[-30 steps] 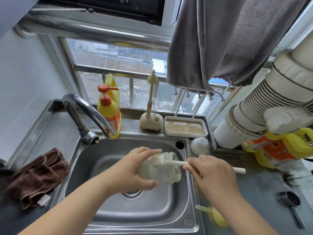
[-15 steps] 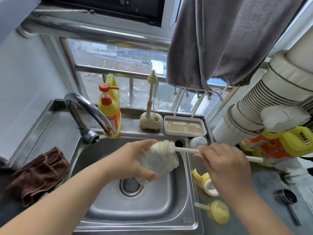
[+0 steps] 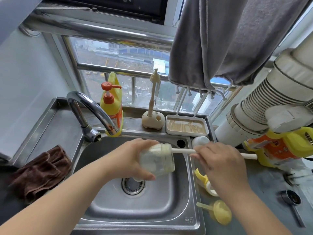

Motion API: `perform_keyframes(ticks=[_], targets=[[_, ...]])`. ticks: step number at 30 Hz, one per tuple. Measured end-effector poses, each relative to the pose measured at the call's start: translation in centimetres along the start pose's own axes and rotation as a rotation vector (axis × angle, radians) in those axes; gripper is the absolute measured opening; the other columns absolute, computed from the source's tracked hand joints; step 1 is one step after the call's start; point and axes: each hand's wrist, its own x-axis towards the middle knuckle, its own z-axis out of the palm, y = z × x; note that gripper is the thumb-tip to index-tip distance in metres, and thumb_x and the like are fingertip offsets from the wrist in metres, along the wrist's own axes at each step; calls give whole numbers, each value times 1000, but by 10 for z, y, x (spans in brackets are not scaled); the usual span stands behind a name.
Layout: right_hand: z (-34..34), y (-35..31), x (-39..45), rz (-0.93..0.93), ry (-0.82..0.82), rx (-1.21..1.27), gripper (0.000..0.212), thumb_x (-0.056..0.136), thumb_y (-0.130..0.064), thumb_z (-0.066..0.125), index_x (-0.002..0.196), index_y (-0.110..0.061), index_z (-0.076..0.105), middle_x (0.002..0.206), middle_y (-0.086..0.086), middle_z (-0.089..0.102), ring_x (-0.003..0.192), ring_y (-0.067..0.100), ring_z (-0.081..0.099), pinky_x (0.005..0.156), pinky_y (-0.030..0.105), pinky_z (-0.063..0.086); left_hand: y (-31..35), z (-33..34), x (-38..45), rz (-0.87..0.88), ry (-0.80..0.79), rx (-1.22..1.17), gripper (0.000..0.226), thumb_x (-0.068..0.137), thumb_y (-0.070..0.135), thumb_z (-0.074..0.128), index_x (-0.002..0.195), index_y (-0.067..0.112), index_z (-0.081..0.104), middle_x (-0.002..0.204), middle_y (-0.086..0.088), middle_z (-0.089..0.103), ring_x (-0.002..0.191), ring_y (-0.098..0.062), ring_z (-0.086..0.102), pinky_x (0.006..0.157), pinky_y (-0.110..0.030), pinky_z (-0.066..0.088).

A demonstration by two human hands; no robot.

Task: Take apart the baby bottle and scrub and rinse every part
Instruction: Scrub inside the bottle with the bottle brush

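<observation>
Stainless steel counter and a single-bowl steel sink [image 3: 105, 206] fill the space below a barred window, with a crumpled brown cloth [image 3: 39, 172] lying on the drainboard at far left, its lower edge lost in shadow. Next along, a curved chrome tap [image 3: 91, 112] arches over the back rim, just in front of a yellow pump bottle with an orange top [image 3: 111, 106]. Over the open basin, above the round drain [image 3: 133, 184], the left hand [image 3: 130, 160] wraps its fingers and thumb round a clear, soap-clouded baby bottle body [image 3: 156, 164], tilted with its mouth toward the upper right; the bottle's base is covered by the palm. A cream bottle brush with a long straight handle [image 3: 183, 150] has its foamy head at the mouth of the bottle, and the right hand [image 3: 220, 165] pinches the handle midway, the far end sticking out past the knuckles. Behind, a small cream brush stands upright in its holder [image 3: 153, 118] beside a shallow rectangular tray [image 3: 186, 127]. On the narrow counter right of the sink lie a yellow handled collar ring [image 3: 205, 184], partly hidden by the right wrist, and a yellow round lid piece [image 3: 221, 212], blurred. A grey towel [image 3: 237, 39] hangs overhead, and a ribbed white duct [image 3: 264, 106] crowds the right edge
</observation>
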Motion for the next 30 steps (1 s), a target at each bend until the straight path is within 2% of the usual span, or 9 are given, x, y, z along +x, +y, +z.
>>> perform_keyframes(ticks=[2,6,11,15,19,23,26,30], targets=[[0,-2,-2,24,-16,34,36,89,-42,43,77,-20,69,65,-3,59,57,23,55,51,31,39,-2,4,-1,-6,20,-7,91,54,38,88,134,39,45,117,20,51,108,2,49,96,-20,42],[11,-17,-2,-55,-37,-49,30,88,-36,48,70,-20,65,59,-2,52,54,23,50,48,30,34,-2,14,0,15,-43,51,90,53,43,87,133,42,44,112,20,51,105,0,51,95,-24,44],[3,-3,3,48,-54,25,37,88,-43,42,74,-20,68,62,-3,58,55,24,55,49,31,39,-6,5,2,-28,31,-62,91,54,37,88,133,41,45,119,22,53,110,4,50,98,-23,44],[18,-13,3,30,-123,30,38,88,-45,41,72,-21,67,61,-4,58,53,23,55,47,31,40,0,5,5,22,-41,72,93,53,43,86,135,41,42,115,23,48,109,2,48,98,-24,42],[14,-4,4,123,-164,23,37,84,-46,41,68,-24,66,59,-6,58,52,20,56,45,31,42,-5,-2,2,-2,48,101,95,55,41,87,138,38,40,118,20,48,111,0,47,98,-21,40],[24,-24,12,78,-235,15,23,73,-43,59,62,-25,64,53,-6,54,46,20,54,42,26,38,-4,4,4,66,-22,176,95,54,47,83,137,43,39,115,20,46,111,-2,46,99,-26,41],[14,-9,10,154,-281,48,22,82,-43,63,70,-25,67,61,-5,60,55,22,60,48,30,42,-10,-2,0,60,38,173,95,55,45,85,138,41,39,115,20,46,108,1,43,98,-20,38],[10,-25,17,125,-376,74,33,93,-51,41,95,-27,63,89,-5,62,85,19,60,63,30,35,-3,8,0,114,90,194,95,55,45,84,139,39,39,116,18,46,113,-2,42,100,-21,37]])
